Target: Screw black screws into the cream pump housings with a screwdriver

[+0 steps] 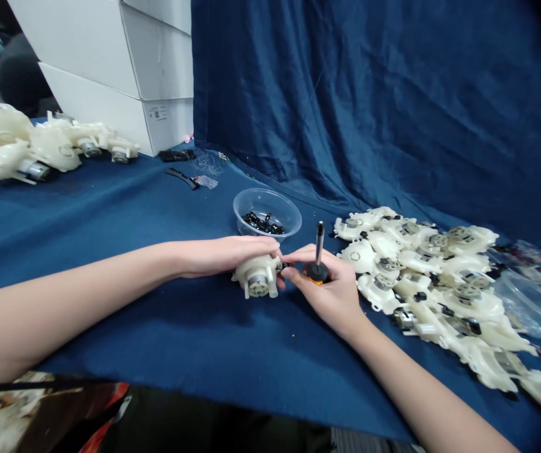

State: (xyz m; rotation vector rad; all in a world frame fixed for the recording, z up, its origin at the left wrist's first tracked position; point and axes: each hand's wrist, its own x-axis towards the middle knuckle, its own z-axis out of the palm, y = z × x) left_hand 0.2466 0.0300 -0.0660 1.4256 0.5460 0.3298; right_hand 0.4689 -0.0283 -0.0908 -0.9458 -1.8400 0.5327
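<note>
My right hand is nearest me, at about 5 o'clock from the motor housing. It is closed around a screwdriver, black knob tucked in my palm and the thin metal shaft standing upright. My thumb and forefinger tips pinch against the housing's 3 o'clock edge, on something dark that is too small to tell.

My left hand comes in from 9 o'clock and clamps over the housing's top. The housing is cream moulded plastic lying on the blue cloth, with a round silver motor end facing me.

At 12 o'clock, just beyond, is a clear plastic bowl of small black parts. At 3 o'clock lies a pile of matching housings, and another pile lies far off at 10 o'clock, beside white boxes.
</note>
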